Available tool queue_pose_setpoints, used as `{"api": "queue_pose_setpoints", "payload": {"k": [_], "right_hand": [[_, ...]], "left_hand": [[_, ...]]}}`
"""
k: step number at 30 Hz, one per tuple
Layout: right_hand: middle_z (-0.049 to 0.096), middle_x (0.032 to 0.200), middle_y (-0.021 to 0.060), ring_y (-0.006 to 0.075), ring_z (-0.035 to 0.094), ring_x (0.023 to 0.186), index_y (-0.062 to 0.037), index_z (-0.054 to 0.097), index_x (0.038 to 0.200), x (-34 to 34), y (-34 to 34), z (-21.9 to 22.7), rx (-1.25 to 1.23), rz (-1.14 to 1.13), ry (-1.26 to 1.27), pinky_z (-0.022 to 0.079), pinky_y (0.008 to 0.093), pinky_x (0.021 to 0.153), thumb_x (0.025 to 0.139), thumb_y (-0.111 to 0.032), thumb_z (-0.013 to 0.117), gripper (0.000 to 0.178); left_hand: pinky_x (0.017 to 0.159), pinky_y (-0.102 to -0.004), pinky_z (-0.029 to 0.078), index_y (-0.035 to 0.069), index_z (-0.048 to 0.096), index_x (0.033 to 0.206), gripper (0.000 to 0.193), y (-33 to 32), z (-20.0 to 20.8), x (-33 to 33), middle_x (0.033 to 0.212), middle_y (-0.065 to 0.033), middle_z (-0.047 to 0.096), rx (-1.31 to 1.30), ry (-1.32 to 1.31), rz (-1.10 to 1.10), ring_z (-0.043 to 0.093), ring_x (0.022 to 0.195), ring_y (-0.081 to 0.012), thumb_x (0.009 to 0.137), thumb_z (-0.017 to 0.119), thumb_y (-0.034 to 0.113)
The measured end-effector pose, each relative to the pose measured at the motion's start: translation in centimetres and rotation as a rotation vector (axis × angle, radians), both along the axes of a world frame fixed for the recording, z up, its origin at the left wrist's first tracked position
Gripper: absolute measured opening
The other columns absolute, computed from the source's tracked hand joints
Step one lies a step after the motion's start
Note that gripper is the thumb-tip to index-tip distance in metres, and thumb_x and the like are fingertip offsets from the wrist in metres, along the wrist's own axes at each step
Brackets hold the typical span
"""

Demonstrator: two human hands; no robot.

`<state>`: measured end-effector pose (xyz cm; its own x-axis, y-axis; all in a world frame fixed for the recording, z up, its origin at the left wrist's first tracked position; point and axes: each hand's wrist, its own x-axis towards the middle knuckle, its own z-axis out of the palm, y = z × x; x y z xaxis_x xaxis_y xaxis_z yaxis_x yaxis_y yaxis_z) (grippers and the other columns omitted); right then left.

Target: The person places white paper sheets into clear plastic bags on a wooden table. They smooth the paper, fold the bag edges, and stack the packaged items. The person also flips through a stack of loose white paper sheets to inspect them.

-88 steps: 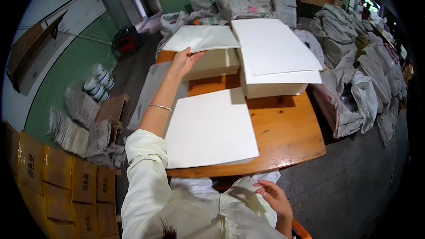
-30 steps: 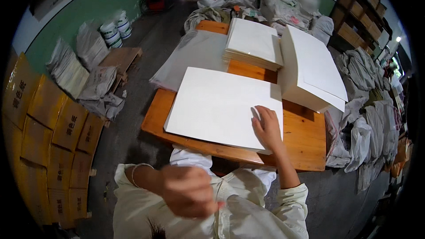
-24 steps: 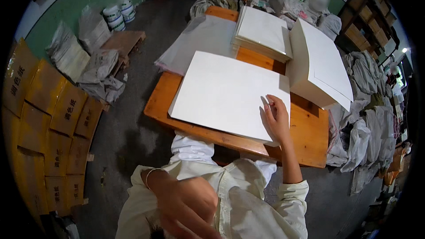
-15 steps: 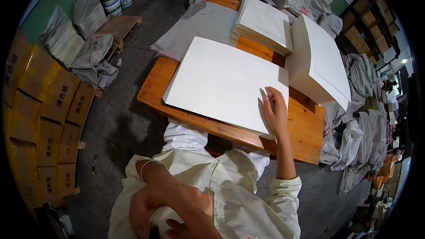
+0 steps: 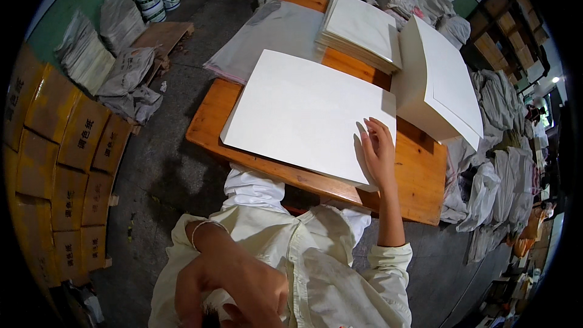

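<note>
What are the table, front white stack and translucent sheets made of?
Table: likely varnished wood; knots, glossy front edge.
Front white stack: probably matte paper or card; crisp edges, no glare.
Translucent sheets: seemingly plastic film, slight sheen; cloudy grey, faintly creased.

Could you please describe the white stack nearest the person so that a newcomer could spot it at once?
Start at the big wooden table. On its near side lies a broad, low white stack; unlike the two white stacks farther back, it alone has the right hand over it.
</note>
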<state>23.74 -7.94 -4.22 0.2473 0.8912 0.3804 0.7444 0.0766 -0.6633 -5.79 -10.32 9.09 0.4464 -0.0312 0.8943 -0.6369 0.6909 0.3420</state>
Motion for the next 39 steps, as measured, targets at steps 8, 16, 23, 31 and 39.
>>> {"api": "queue_pose_setpoints", "payload": {"k": [8, 16, 23, 31, 39], "right_hand": [[0.052, 0.13, 0.0166, 0.0361, 0.047, 0.121, -0.0058, 0.061, 0.116, 1.3, -4.3, 2.3, -0.178, 0.247, -0.302, 0.039, 0.0423, 0.102, 0.076, -0.026, 0.074, 0.047], [0.053, 0.131, 0.0129, 0.0327, 0.049, 0.121, -0.0088, 0.058, 0.121, 1.9, -6.7, 3.6, -0.308, 0.218, -0.254, 0.044, 0.0415, 0.099, 0.07, -0.019, 0.078, 0.056], [0.052, 0.133, 0.015, 0.0321, 0.05, 0.12, -0.0069, 0.052, 0.129, 2.9, -7.6, 4.9, -0.239, 0.129, -0.154, 0.042, 0.0393, 0.1, 0.076, -0.019, 0.076, 0.059], [0.049, 0.133, 0.0235, 0.033, 0.047, 0.125, 0.0046, 0.044, 0.133, 5.0, -10.2, -0.2, -0.294, -0.3, 0.095, 0.036, 0.0367, 0.104, 0.092, -0.027, 0.06, 0.054], [0.054, 0.129, 0.0197, 0.0269, 0.051, 0.12, 0.002, 0.041, 0.137, 2.6, -10.7, 0.5, -0.175, -0.112, 0.536, 0.039, 0.0336, 0.101, 0.092, -0.02, 0.059, 0.053]], "left_hand": [[0.09, -0.0376, 0.047, 0.002, 0.06, 0.119, 0.052, 4.7, -6.6, 4.4, 0.113, -0.014, 0.062, 1.136, 0.685, 1.769, 0.061, 0.099, -0.0239, 0.078, 0.071, 0.033], [0.115, -0.0464, 0.019, 0.008, 0.054, 0.129, 0.062, 9.2, -12.6, 8.4, 0.138, -0.0147, 0.047, 1.474, 0.88, 1.567, 0.036, 0.134, -0.0301, 0.078, 0.07, 0.04], [0.108, -0.0424, 0.034, 0.006, 0.062, 0.117, 0.042, 9.6, -12.7, 8.3, 0.122, -0.0126, 0.061, 1.25, 0.894, 1.545, 0.049, 0.124, -0.0303, 0.083, 0.068, 0.03], [0.074, -0.0373, 0.055, 0.014, 0.062, 0.12, 0.038, 8.5, -12.3, 8.7, 0.113, -0.0169, 0.062, 1.098, 0.981, 1.802, 0.066, 0.084, -0.0335, 0.084, 0.057, 0.003], [0.08, -0.0335, 0.054, 0.018, 0.067, 0.112, 0.044, 8.2, -13.1, 8.7, 0.115, -0.0064, 0.063, 1.244, 0.681, 1.766, 0.061, 0.104, -0.0236, 0.071, 0.076, 0.028]]}}
